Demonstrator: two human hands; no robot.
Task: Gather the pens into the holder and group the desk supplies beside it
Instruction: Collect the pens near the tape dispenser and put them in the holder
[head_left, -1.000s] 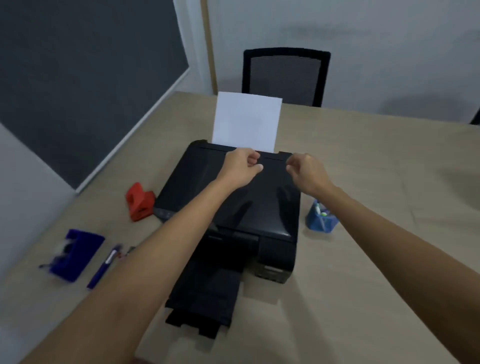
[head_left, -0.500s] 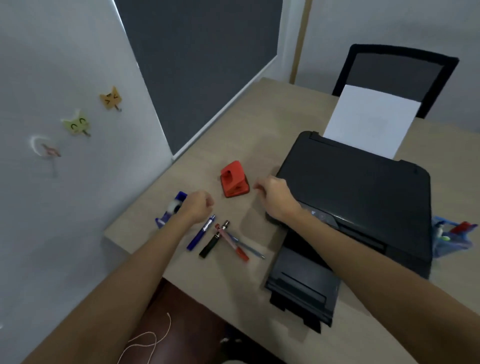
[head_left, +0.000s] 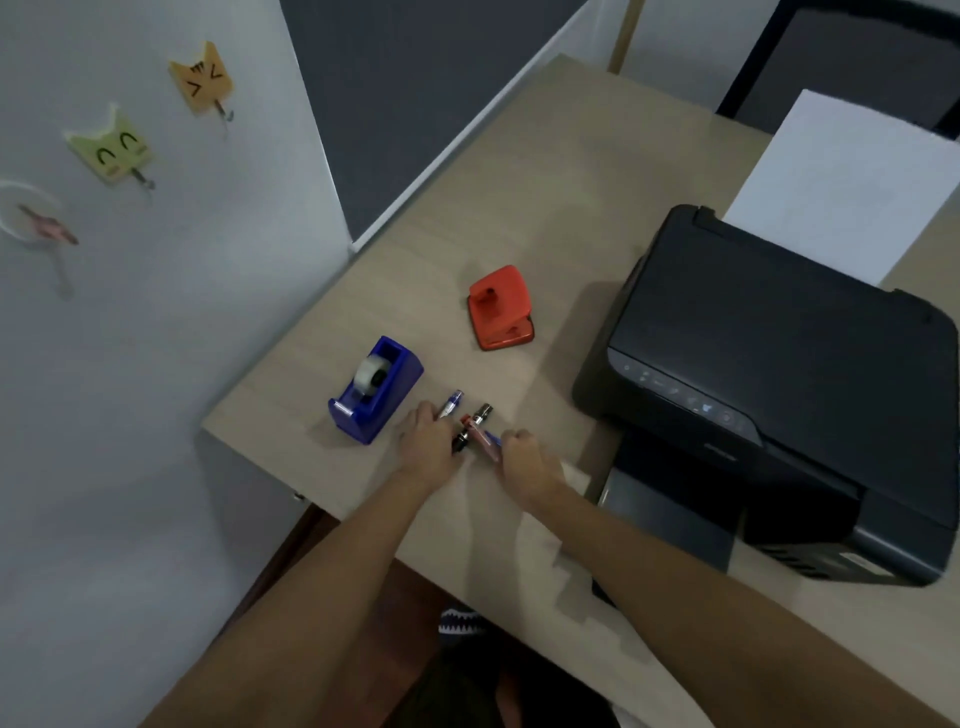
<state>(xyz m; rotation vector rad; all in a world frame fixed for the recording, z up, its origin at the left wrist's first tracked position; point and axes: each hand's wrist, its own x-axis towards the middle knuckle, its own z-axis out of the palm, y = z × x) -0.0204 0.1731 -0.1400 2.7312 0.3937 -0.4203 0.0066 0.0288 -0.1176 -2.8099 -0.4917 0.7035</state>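
Several pens lie together near the desk's left front corner: a blue pen (head_left: 451, 404), a black marker (head_left: 471, 427) and a red pen (head_left: 482, 441). My left hand (head_left: 427, 444) lies over the lower ends of the blue pen and the marker, fingers curled on them. My right hand (head_left: 524, 461) is closed around the lower end of the red pen and a thin blue one. A blue tape dispenser (head_left: 375, 388) stands just left of the pens. A red hole punch (head_left: 500, 307) sits behind them. The pen holder is out of view.
A black printer (head_left: 779, 374) with white paper (head_left: 847, 182) in its rear feed fills the right side of the desk (head_left: 519, 182). Its output tray juts toward me beside my right arm. A wall with cat-shaped hooks is to the left. A chair stands beyond the desk.
My view swung left from the printer to the desk corner. Both hands left the printer's paper feed and came down onto the pens, closing on them.
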